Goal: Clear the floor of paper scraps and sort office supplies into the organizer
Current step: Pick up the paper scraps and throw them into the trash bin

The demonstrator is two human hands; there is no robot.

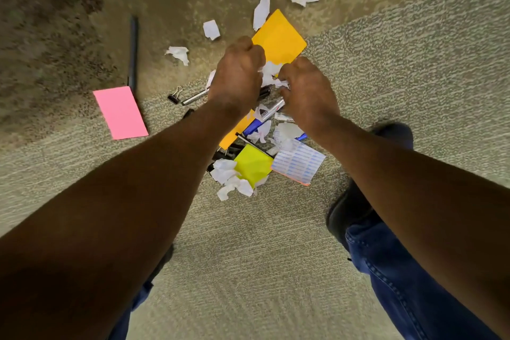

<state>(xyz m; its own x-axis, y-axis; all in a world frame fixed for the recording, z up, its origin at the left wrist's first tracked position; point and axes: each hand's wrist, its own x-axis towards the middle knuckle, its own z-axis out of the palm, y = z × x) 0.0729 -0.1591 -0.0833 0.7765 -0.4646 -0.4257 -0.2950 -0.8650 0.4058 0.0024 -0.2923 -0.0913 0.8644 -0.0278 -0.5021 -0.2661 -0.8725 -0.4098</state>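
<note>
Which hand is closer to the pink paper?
Left. The left hand is up and right of the pink paper; the right hand is farther right, beyond it.

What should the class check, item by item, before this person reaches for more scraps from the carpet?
1. Left hand holding white scraps: ok.
2. Right hand gripping the same wad: ok.
3. Room in the hands for more: cannot tell.
4. Loose scraps left by the orange pad: not ok, several remain.
5. Binder clip and pink pad sorted: not ok.
6. Organizer within reach: cannot tell, not in view.
</note>
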